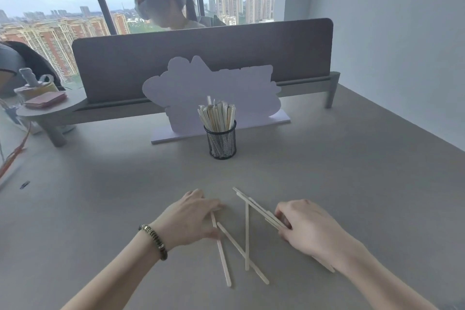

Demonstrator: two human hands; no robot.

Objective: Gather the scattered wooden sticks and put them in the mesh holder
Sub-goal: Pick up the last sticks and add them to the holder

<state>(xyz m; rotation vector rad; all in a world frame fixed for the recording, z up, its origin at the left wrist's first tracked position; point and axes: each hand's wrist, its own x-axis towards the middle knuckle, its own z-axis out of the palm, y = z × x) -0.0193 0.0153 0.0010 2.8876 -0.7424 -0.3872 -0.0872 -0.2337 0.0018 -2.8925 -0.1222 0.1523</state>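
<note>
Several pale wooden sticks lie scattered on the grey table close to me. My left hand rests flat over the top end of one stick, fingers stretched out. My right hand grips a small bundle of sticks that slants up to the left. One stick end pokes out below that wrist. The black mesh holder stands upright at mid-table, apart from both hands, with many sticks in it.
A white cut-out board on a flat base stands right behind the holder. A grey divider and a low shelf with small items run along the back. Another person sits beyond the divider. A wall closes the right side.
</note>
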